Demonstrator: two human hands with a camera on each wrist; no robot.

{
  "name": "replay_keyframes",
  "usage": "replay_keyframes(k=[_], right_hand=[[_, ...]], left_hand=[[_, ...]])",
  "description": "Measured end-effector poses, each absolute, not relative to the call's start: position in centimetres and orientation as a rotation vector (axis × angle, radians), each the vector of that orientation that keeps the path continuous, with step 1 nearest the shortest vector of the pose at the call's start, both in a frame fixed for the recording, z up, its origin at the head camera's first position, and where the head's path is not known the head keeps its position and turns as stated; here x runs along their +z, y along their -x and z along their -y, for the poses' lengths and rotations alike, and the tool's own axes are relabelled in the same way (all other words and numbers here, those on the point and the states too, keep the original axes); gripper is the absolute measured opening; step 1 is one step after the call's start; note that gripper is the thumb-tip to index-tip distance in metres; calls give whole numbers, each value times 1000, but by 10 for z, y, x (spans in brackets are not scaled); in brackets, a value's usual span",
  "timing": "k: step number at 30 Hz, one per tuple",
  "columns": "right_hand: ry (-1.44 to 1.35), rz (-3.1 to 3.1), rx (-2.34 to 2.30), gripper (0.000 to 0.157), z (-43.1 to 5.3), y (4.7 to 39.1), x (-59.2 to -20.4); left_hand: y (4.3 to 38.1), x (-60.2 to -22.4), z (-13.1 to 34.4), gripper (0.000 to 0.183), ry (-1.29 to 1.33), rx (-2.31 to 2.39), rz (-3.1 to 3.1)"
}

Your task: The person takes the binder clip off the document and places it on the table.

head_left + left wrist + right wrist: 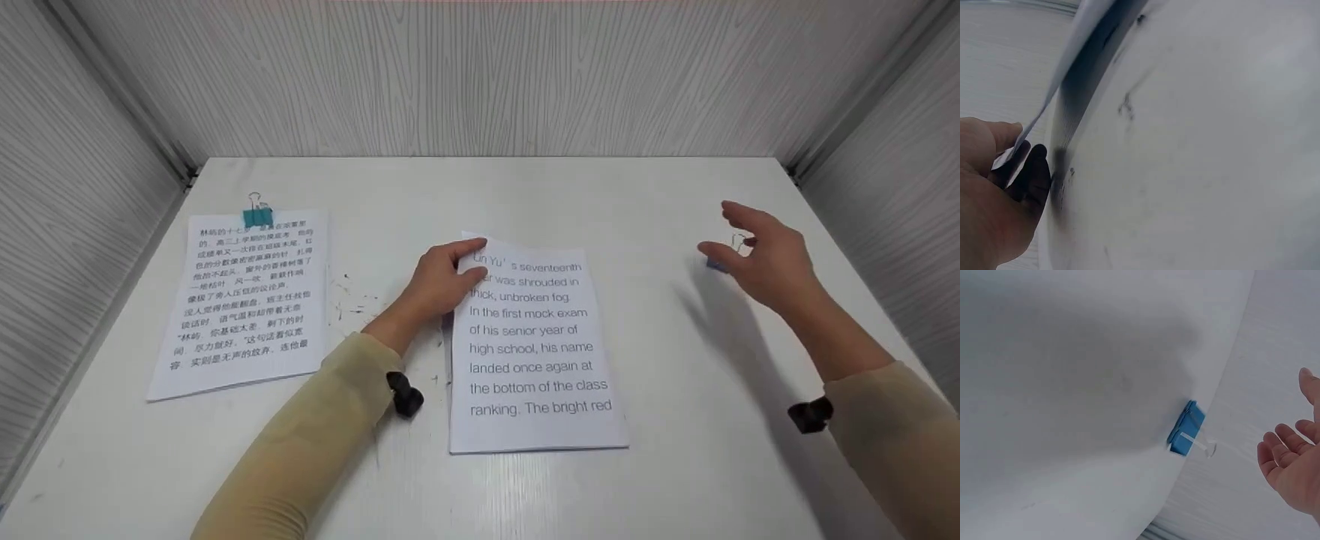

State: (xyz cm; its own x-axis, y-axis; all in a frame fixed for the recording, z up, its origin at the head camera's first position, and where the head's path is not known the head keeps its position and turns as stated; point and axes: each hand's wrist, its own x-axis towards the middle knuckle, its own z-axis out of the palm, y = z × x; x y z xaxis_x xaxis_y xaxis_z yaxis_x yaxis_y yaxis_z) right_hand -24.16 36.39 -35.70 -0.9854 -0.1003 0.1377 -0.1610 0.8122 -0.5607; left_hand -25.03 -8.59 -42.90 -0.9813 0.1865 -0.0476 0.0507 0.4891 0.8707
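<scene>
A stack of white sheets printed in English (532, 352) lies in the middle of the white table (525, 195). My left hand (469, 261) pinches its top-left corner, which is lifted a little off the table. In the left wrist view the raised paper edge (1072, 62) runs between the thumb and fingers of that hand (994, 185). A blue binder clip (716, 264) lies on the table at the right. My right hand (731, 232) hovers just above it, fingers spread, holding nothing. The right wrist view shows the clip (1186, 429) apart from the open hand (1289, 461).
A second stack of sheets printed in Chinese (244, 300) lies at the left, held at its top by a teal binder clip (257, 216). Grey panelled walls (487, 75) close the table on three sides. Small dark scuffs (352, 300) mark the tabletop between the stacks.
</scene>
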Motion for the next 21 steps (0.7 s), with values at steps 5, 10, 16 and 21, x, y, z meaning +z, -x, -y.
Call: replay_keyframes(k=[5,10,16,21], right_hand=[[-390,2892,797,74,-322,224,-354],[-571,2942,628,74,-285,204,-358],[-725,3060,432,81,-253,181,-365],[-901,3152,289,84,-238,161,-375]], left_hand=[[244,-419,86,65,-201,1301,-2755],[219,-407,83,72,-287,1069,-2886],[177,-404,75,79,-505,662,-2953],[151,-402,73,84,-624,399,-2920]])
